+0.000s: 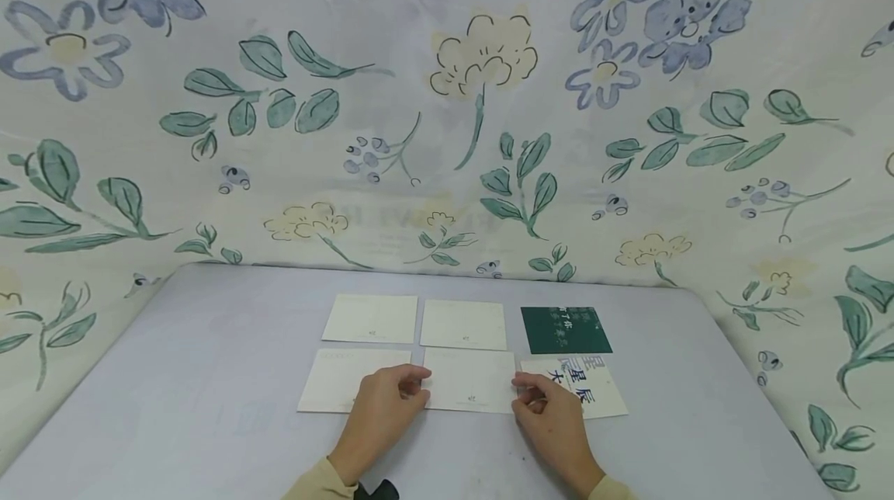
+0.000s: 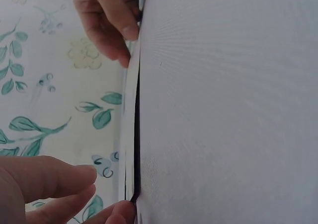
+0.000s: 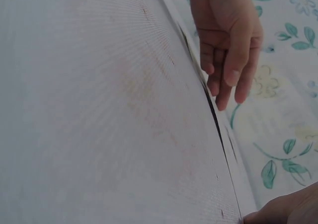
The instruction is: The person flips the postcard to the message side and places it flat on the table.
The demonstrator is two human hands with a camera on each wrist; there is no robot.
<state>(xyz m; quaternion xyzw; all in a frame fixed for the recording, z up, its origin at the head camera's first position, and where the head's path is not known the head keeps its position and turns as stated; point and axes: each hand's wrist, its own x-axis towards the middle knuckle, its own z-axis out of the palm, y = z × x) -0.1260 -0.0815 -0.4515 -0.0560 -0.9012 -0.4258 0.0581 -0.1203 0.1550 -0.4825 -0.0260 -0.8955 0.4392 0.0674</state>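
Observation:
A cream card (image 1: 469,380) lies in the middle of the front row on the table, small print near its lower edge. My left hand (image 1: 388,403) is at its left edge, thumb and index finger apart, and overlaps the front left cream card (image 1: 335,380). At the opposite edge is my right hand (image 1: 555,418), its thumb and index fingertips right at the border. It covers part of a white card (image 1: 606,391) with large dark blue characters. In the left wrist view the cards are seen edge-on as a thin pale strip (image 2: 133,110) over a dark gap.
Behind the front row lie two more cream cards, one left (image 1: 370,319) and one central (image 1: 463,324), and a dark green card (image 1: 566,329) with pale lettering. The pale table (image 1: 174,376) ends at a floral cloth backdrop (image 1: 391,236). A black object (image 1: 377,491) shows by the left wrist.

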